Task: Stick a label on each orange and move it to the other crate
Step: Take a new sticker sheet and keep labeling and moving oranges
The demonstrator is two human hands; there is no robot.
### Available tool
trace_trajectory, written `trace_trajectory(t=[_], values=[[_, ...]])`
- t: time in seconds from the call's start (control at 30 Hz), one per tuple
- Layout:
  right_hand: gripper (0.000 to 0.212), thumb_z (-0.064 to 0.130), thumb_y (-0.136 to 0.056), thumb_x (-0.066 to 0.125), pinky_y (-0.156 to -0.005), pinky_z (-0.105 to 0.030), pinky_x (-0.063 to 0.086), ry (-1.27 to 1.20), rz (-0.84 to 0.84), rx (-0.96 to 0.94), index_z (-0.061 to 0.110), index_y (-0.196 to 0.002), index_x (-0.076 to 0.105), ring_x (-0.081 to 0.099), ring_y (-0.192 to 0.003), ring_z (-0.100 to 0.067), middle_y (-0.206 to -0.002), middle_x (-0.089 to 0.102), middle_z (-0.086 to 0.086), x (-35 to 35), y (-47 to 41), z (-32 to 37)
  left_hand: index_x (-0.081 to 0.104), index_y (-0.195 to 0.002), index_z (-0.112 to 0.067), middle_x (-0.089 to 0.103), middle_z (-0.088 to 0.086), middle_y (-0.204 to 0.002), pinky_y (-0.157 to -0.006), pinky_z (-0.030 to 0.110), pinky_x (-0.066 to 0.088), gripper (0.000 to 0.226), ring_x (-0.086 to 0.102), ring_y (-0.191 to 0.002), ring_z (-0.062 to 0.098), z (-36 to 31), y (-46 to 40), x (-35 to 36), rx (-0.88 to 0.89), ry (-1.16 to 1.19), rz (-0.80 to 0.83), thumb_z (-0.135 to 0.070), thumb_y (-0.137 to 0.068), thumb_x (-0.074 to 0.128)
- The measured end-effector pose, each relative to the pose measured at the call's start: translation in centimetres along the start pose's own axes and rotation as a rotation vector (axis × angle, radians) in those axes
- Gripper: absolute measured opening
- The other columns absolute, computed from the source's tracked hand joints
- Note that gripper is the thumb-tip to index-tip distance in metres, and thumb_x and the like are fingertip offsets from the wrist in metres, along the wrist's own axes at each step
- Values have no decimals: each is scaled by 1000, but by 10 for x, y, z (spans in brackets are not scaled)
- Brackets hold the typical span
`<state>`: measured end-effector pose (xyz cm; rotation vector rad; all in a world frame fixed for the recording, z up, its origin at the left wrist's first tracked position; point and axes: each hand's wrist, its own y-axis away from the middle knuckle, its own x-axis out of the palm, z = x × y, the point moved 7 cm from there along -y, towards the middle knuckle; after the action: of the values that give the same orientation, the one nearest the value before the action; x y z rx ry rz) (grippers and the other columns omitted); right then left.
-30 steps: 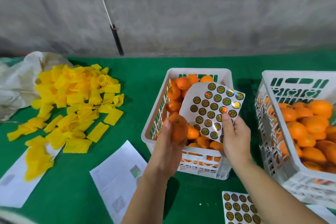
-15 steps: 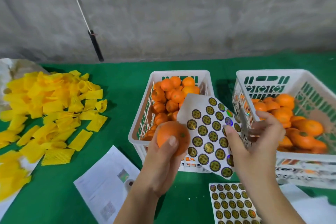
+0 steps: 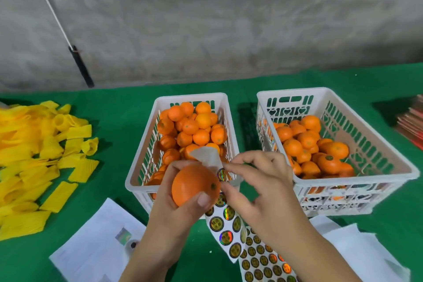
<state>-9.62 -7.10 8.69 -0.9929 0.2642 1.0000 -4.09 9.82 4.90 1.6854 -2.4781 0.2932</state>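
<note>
While both hands work in front of the crates, the scene reads near to far as follows.

Flat label sheet (image 3: 263,263): lies on the green table (image 3: 114,121) at the near edge, covered in round stickers, beside white papers (image 3: 96,245).

Held label sheet (image 3: 225,224): hangs curled between the two hands, its blank upper corner bent over behind the fruit; half a second earlier it stood flatter, its printed face towards the camera.

Left hand (image 3: 176,210): fingers curled round the held orange (image 3: 194,184), thumb pressed on its near side; the orange is in the air just in front of the left crate, as before.

Right hand (image 3: 258,188): thumb and forefinger close together at the sheet's edge beside the orange, the other fingers loosely bent; whether a sticker is pinched cannot be told. Earlier this hand held the sheet lower, thumb flat on it.

Left crate (image 3: 142,171): white plastic, filled with oranges.

Right crate (image 3: 389,167): white plastic, holds oranges heaped towards its left side; one (image 3: 329,162) shows a round label.

Foam sleeves (image 3: 41,158): yellow pile at the table's left.

Far side: grey wall (image 3: 229,30), black-handled pole (image 3: 79,64) leaning on it.
</note>
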Motion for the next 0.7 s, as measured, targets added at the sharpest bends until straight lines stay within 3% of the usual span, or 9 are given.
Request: trace_trajectory(t=[0.1, 0.23, 0.33, 0.47, 0.7], values=[[34, 48, -93, 59, -92, -45, 44, -84, -12, 23, 25, -105, 81, 48, -107, -17, -108, 63, 20, -3, 0, 3, 63, -111, -28, 71, -2, -115, -69, 33, 61, 91, 76, -93, 27, -7, 6, 5, 41, -105, -2, -79, -42, 93], [38, 51, -91, 63, -92, -44, 47, -99, 37, -19, 22, -106, 80, 52, -108, -19, -107, 64, 17, -6, -5, 9, 65, -107, -29, 70, 13, -119, -73, 39, 61, 90, 73, -96, 35, -3, 10, 5, 12, -17, 5, -74, -37, 97], [37, 51, -89, 64, -93, -43, 48, -88, 60, -36, 22, -106, 80, 51, -107, -16, -106, 64, 17, -8, -7, 11, 67, -104, -33, 72, 10, -116, -73, 37, 61, 85, 74, -95, 34, -6, 11, 4, 15, 5, 8, -73, -36, 98], [26, 35, -90, 73, -88, -45, 50, -57, 6, -45, 15, -104, 82, 57, -102, -23, -102, 68, 10, -10, -8, 12, 67, -106, -31, 71, 1, -111, -71, 31, 58, 80, 73, -91, 25, -10, 12, 9, 15, 31, 28, -69, -43, 100], [16, 23, -93, 68, -86, -44, 50, -136, -24, -22, 16, -97, 83, 59, -99, -22, -98, 69, 12, -13, -14, 12, 67, -108, -34, 71, -2, -117, -73, 35, 59, 78, 74, -96, 26, -22, 6, 13, 52, 4, 9, -70, -46, 98]])
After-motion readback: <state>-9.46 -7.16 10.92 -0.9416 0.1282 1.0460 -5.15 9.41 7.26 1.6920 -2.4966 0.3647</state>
